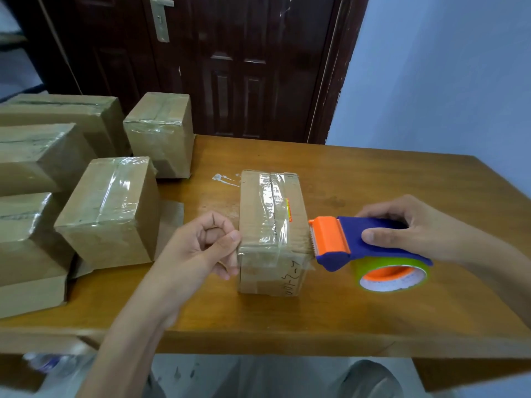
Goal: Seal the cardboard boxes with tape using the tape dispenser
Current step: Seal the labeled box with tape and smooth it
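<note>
We grip the blue and orange tape dispenser [370, 245] in our right hand [416, 228], fingers curled over its blue body and thumb on the near side. Its orange serrated head touches the right side of the small cardboard box [271, 234], which stands on the wooden desk [373, 179] between our two hands. A strip of clear tape [273, 248] runs across the box's near top edge from the dispenser toward our left hand [207, 245], whose curled fingers and thumb pinch the tape end against the box's left side. A roll of tape with a green rim [392, 275] sits under the dispenser. Beyond and to the left of our left hand, the taped boxes [112, 211] crowd together on the desk.
</note>
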